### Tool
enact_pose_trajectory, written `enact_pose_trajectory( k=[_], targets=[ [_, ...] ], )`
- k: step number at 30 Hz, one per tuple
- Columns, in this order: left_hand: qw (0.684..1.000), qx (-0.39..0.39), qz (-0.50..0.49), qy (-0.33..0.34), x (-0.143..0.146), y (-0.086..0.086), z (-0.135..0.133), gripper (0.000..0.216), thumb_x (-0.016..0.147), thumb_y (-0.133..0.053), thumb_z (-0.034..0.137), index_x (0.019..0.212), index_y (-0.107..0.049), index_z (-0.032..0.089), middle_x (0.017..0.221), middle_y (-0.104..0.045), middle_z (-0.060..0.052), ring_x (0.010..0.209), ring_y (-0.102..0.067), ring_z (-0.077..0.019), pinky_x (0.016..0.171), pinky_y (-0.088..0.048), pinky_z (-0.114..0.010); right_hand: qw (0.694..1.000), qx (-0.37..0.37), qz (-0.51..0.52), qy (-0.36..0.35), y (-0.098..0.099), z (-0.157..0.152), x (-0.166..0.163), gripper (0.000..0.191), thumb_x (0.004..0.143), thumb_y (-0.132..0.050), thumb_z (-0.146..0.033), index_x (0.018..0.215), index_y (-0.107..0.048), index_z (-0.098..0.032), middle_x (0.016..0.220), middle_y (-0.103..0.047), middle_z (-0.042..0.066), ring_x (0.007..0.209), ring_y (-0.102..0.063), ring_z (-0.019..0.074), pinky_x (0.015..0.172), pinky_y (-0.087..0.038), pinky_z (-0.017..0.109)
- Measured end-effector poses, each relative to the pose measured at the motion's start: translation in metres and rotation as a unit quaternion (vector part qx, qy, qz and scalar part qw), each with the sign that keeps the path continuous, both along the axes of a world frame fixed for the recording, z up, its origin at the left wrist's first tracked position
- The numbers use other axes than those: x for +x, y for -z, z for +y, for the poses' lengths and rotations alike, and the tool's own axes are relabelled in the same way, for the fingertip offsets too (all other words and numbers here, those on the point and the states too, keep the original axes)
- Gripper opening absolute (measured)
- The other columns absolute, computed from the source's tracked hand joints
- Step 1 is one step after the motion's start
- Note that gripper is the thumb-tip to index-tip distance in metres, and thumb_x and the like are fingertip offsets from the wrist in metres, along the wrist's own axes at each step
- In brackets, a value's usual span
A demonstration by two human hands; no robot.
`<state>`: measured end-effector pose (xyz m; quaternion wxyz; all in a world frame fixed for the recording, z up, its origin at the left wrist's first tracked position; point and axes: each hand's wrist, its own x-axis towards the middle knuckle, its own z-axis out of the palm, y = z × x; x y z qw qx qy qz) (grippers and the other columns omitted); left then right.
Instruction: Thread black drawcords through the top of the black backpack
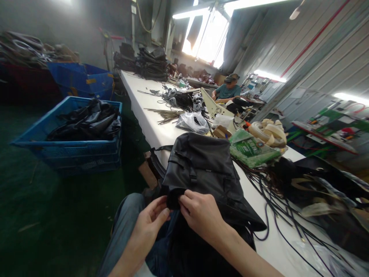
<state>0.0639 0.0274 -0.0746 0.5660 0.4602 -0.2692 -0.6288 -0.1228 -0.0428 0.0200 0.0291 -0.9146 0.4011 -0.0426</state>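
A black backpack (206, 161) with straps and buckles lies on the near end of the white table, its lower part hanging over my lap. My left hand (151, 219) pinches the edge of the bag's opening at its near left corner. Close beside it, my right hand (198, 209) has its fingers closed on the same black edge. Both sets of fingertips are partly hidden by the fabric, and a small fold of it stands between them.
Left on the floor stands a blue crate (77, 144) of black material. Black cords (276, 207) and a green bag (253, 148) lie on the table's right side. Further back are a clear plastic bag (193, 123) and a seated person (229, 90).
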Motion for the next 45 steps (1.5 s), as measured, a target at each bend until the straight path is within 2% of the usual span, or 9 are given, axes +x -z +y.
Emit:
enact_pose_trajectory(
  k=[6, 15, 21, 27, 31, 35, 45],
  targets=[
    [1.0, -0.014, -0.009, 0.001, -0.003, 0.005, 0.004, 0.077, 0.083, -0.093, 0.064, 0.141, -0.073, 0.017, 0.139, -0.077, -0.019, 0.125, -0.074, -0.0384, 0.097, -0.066, -0.045, 1.0, 0.014, 0.022, -0.015, -0.006, -0.002, 0.006, 0.011, 0.102, -0.066, -0.018, 0.093, -0.071, -0.022, 0.096, -0.075, 0.001, 0.082, -0.07, 0.016, 0.065, -0.026, 0.036],
    [0.999, -0.016, -0.036, 0.004, 0.0, 0.007, 0.004, 0.075, 0.087, -0.087, 0.062, 0.145, -0.071, 0.017, 0.142, -0.076, -0.019, 0.113, -0.076, -0.0343, 0.089, -0.063, -0.041, 0.998, 0.064, -0.018, -0.001, -0.011, -0.001, 0.017, 0.013, 0.102, -0.063, -0.02, 0.102, -0.074, -0.025, 0.1, -0.076, -0.002, 0.079, -0.071, 0.0144, 0.064, -0.028, 0.034],
    [0.997, -0.048, -0.061, -0.013, -0.007, 0.012, 0.002, 0.063, 0.089, -0.088, 0.052, 0.14, -0.073, 0.017, 0.129, -0.079, -0.016, 0.123, -0.073, -0.0356, 0.103, -0.06, -0.042, 0.999, 0.041, 0.013, 0.024, -0.016, -0.002, 0.014, 0.016, 0.108, -0.061, -0.027, 0.105, -0.077, -0.027, 0.099, -0.078, -0.001, 0.08, -0.074, 0.0172, 0.064, -0.028, 0.036],
    [0.99, -0.035, -0.133, -0.037, -0.014, 0.005, -0.008, 0.05, 0.094, -0.078, 0.054, 0.126, -0.078, 0.016, 0.109, -0.083, -0.014, 0.093, -0.078, -0.0323, 0.075, -0.062, -0.038, 0.997, -0.022, 0.071, 0.017, -0.016, 0.0, 0.014, 0.013, 0.106, -0.061, -0.02, 0.097, -0.07, -0.021, 0.099, -0.075, 0.004, 0.08, -0.072, 0.0196, 0.063, -0.025, 0.038],
    [0.985, -0.042, -0.161, -0.05, -0.013, -0.001, -0.007, 0.038, 0.092, -0.081, 0.051, 0.111, -0.083, 0.017, 0.09, -0.081, -0.011, 0.084, -0.077, -0.0316, 0.07, -0.06, -0.036, 0.996, -0.031, 0.087, 0.006, -0.013, 0.002, 0.018, 0.01, 0.104, -0.064, -0.016, 0.097, -0.069, -0.021, 0.099, -0.075, 0.004, 0.082, -0.073, 0.0203, 0.063, -0.024, 0.038],
    [0.98, -0.038, -0.179, -0.074, -0.012, -0.006, -0.003, 0.033, 0.089, -0.083, 0.048, 0.104, -0.085, 0.019, 0.081, -0.079, -0.01, 0.081, -0.076, -0.0319, 0.064, -0.058, -0.034, 0.995, -0.037, 0.093, 0.029, -0.011, 0.002, 0.023, 0.011, 0.103, -0.064, -0.015, 0.095, -0.069, -0.022, 0.095, -0.075, 0.003, 0.077, -0.073, 0.0211, 0.061, -0.022, 0.039],
    [0.981, -0.037, -0.171, -0.089, -0.013, -0.012, -0.003, 0.033, 0.089, -0.083, 0.049, 0.101, -0.087, 0.019, 0.081, -0.08, -0.01, 0.078, -0.075, -0.0318, 0.063, -0.056, -0.034, 0.997, -0.026, 0.059, 0.049, -0.004, 0.004, 0.025, 0.015, 0.104, -0.063, -0.022, 0.093, -0.073, -0.023, 0.092, -0.078, 0.002, 0.073, -0.074, 0.02, 0.061, -0.019, 0.038]
  ],
)
